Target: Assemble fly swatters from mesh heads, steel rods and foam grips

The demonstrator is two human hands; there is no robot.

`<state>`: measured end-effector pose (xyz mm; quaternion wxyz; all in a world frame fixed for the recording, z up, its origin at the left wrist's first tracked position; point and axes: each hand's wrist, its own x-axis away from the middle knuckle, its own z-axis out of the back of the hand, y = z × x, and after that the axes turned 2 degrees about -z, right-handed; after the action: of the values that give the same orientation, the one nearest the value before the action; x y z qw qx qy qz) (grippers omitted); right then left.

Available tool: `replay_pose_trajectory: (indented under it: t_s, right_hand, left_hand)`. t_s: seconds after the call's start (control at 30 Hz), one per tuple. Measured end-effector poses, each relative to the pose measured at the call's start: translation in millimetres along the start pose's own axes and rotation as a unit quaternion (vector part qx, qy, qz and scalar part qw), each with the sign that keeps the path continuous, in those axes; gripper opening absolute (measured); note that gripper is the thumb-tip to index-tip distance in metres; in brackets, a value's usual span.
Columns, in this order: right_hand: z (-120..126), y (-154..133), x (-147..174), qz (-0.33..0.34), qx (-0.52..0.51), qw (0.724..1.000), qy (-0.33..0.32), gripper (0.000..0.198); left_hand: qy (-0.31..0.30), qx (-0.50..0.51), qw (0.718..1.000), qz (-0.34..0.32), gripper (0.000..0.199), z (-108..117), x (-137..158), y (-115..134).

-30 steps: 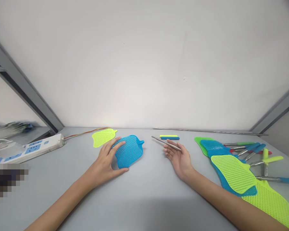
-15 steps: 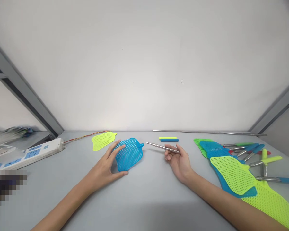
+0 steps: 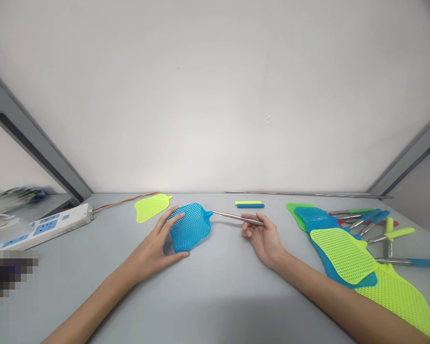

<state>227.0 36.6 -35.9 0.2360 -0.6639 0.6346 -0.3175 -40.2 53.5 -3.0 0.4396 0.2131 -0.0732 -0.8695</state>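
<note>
Your left hand (image 3: 154, 246) lies flat and spread on the grey table (image 3: 215, 296), fingers resting on the near-left edge of the blue swatter head (image 3: 190, 226) and thumb along its near edge, pinning rather than gripping it. The blue swatter head sits on the table with its socket tip pointing right. Your right hand (image 3: 263, 234) is just right of the blue swatter head, fingers closed around the metal rod (image 3: 236, 218), which runs leftward so that its tip meets the socket tip; whether it has entered cannot be told. A yellow-green swatter head (image 3: 152, 207) lies just left of and beyond the blue swatter head. Beyond the rod, right of the blue swatter head, rest a yellow grip (image 3: 248, 202) and a blue grip (image 3: 251, 206), side by side. Farther right is a pile of assembled swatters (image 3: 344, 248). Well left of the blue swatter head lies a white power strip (image 3: 39, 228).
</note>
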Motion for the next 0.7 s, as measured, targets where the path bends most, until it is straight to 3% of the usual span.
replay_pose_trajectory:
  t_s: [0.7]
  right_hand:
    - [-1.2, 2.0, 3.4, 0.024, 0.017, 0.999, 0.03, 0.035]
  left_hand:
    - [-0.052, 0.035, 0.998, -0.015, 0.078, 4.3, 1.9, 5.3]
